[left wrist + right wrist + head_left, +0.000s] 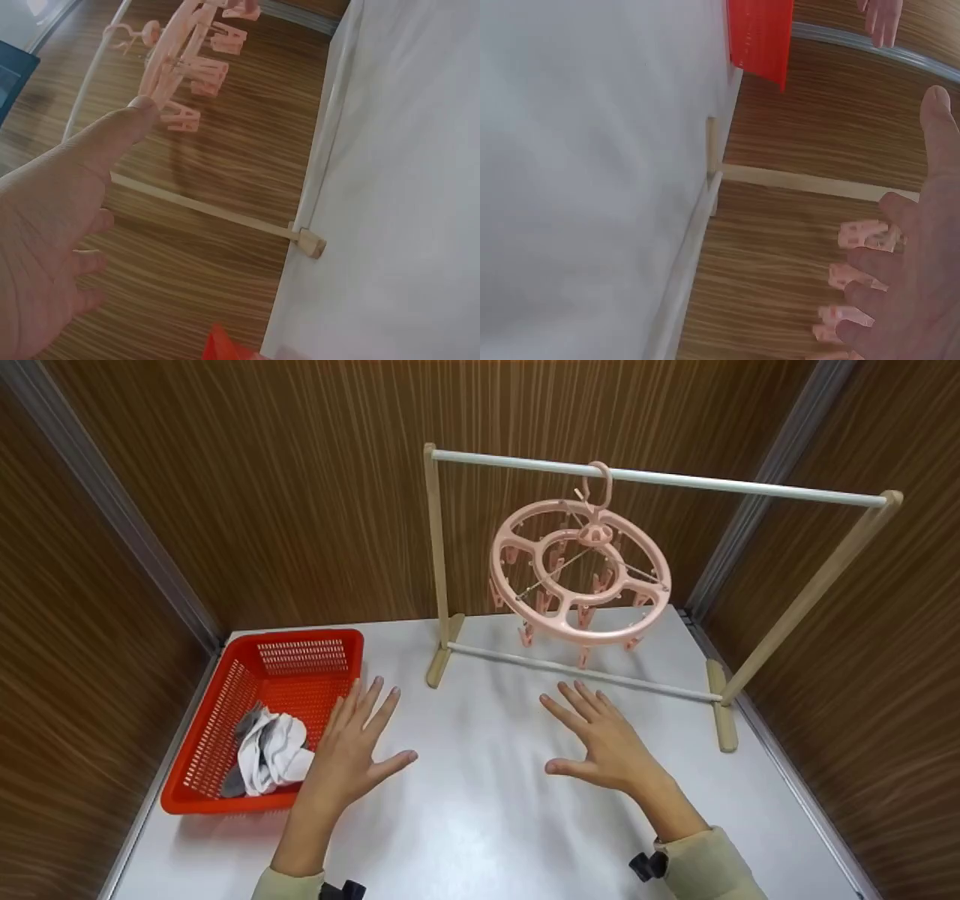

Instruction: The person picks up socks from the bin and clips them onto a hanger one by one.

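Both hands hover over the white table with fingers spread, holding nothing. My left hand (349,754) overlaps the right side of a red plastic basket (187,750) in the head view. Inside the basket lies a bunched heap of white and grey cloth (274,754), partly hidden by that hand. My right hand (607,742) is in front of a drying rack's lower bar. A round pink clip hanger (585,637) hangs by its hook from the rack's white top bar (675,480), several pink clothespins (206,75) dangling below its rings.
The rack's wooden posts (439,547) stand on short wooden feet (721,727) at the back of the table (465,825). Brown wood-grain panels (300,510) with metal corner strips enclose it on the left, back and right.
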`<state>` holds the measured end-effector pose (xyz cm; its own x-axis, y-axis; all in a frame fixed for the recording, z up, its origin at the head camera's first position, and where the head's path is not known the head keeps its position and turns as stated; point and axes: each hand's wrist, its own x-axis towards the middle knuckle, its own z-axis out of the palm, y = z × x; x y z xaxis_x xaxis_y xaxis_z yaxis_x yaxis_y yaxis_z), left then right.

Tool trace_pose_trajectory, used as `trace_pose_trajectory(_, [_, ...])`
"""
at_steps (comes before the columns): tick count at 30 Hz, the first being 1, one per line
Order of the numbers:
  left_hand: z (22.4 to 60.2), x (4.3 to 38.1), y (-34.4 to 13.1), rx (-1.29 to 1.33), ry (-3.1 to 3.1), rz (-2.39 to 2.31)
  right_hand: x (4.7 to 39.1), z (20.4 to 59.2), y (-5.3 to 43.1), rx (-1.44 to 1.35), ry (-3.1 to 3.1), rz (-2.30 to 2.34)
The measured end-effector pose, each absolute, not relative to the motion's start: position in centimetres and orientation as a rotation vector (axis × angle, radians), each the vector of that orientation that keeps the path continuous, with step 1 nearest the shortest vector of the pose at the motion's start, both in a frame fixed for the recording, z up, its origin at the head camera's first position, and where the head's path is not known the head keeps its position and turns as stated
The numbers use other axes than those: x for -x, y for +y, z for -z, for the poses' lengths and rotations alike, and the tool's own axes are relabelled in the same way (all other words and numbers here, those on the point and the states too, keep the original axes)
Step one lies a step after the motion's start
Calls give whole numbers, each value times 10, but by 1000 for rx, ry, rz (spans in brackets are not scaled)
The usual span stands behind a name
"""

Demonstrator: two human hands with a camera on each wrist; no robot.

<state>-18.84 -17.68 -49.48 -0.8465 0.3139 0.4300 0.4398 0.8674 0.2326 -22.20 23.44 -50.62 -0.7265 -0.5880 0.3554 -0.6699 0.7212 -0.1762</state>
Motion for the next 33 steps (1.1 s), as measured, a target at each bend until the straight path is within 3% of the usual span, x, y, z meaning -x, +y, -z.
trace_pose_trajectory(8, [461, 217, -157, 676, -2600, 499, 234, 448, 278, -849, -2548, -371])
trace_pose_trajectory(20, [386, 292, -117, 737, -2507, 409, 272, 349, 355, -595, -2437, -244])
trace_pose_trajectory(33, [344, 352, -84, 639, -2605, 351, 307, 309, 385, -328, -2557, -218])
